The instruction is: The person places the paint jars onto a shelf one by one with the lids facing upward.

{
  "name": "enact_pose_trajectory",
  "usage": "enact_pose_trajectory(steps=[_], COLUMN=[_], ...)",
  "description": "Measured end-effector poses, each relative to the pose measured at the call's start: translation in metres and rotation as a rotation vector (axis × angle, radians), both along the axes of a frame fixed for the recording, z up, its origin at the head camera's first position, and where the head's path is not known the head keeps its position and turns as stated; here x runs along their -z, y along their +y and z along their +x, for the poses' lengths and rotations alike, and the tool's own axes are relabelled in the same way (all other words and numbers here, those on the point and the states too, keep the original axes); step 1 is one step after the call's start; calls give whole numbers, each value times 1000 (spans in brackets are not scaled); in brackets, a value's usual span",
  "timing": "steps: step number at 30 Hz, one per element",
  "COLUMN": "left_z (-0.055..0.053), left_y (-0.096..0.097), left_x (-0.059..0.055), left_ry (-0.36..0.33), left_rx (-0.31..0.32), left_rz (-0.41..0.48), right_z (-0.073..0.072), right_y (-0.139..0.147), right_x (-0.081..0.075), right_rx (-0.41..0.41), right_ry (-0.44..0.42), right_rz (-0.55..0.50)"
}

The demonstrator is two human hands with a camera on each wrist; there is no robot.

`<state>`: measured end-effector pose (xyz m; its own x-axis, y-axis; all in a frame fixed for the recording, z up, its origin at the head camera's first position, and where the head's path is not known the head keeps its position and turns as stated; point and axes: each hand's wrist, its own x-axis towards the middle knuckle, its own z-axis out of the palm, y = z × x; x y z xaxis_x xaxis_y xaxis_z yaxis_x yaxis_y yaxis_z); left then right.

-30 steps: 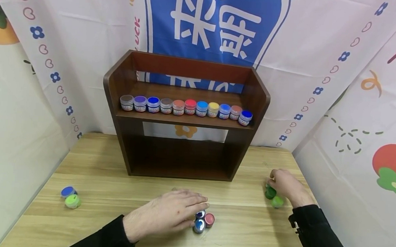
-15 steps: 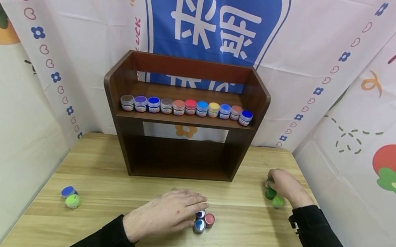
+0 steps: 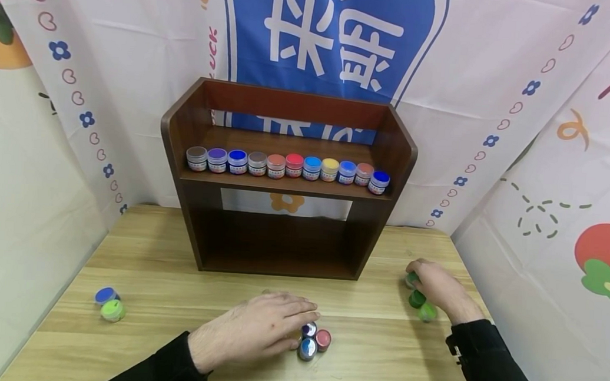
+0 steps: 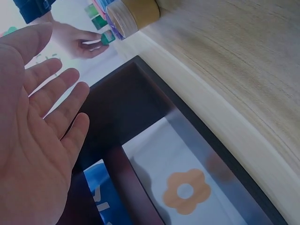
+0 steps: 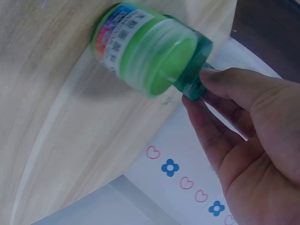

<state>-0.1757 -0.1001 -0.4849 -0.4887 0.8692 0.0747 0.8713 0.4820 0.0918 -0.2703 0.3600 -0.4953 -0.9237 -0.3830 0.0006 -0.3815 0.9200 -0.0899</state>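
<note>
At the right of the table my right hand (image 3: 440, 287) pinches a green paint jar (image 3: 412, 279) between thumb and fingertips. Just in front of it stand a dark green jar (image 3: 416, 299) and a light green jar (image 3: 427, 312); the light green one (image 5: 150, 51) looms large in the right wrist view. My left hand (image 3: 266, 323) lies with fingers extended beside a small cluster at the front middle: a dark blue jar (image 3: 309, 330), a blue jar (image 3: 307, 349) and a pink jar (image 3: 323, 340). Another jar is mostly hidden behind its fingers. The left wrist view shows that palm (image 4: 42, 126) with nothing in it.
A dark brown wooden shelf (image 3: 278, 263) stands at the back of the table, a row of several paint jars (image 3: 294, 165) on its upper board. At the left are a blue-lidded jar (image 3: 106, 295) and a light green jar (image 3: 113, 310). Printed cloth (image 3: 126, 160) surrounds the table.
My right hand has shifted slightly left with its fingertips, and the green jar it pinches now shows more beyond the dark green one. The left hand has barely moved.
</note>
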Motion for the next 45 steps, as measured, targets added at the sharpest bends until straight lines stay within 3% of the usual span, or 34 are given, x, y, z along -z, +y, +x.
enact_pose_trajectory(steps=[6, 15, 23, 31, 45], left_z=[-3, -7, -11, -13, -12], left_y=[-2, -9, -14, -23, -33], left_x=[1, 4, 2, 6, 11], left_ry=[-54, 20, -69, 32, 29], left_rx=[-50, -83, -170, -186, -215], left_rz=[-6, 50, 46, 105, 139], right_z=[9, 20, 30, 37, 37], right_y=[-15, -38, -57, -80, -125], right_x=[-8, -14, -18, -22, -23], right_rx=[-18, -140, -212, -260, -282], right_ry=[30, 134, 190, 208, 175], right_rz=[-71, -99, -144, -127, -65])
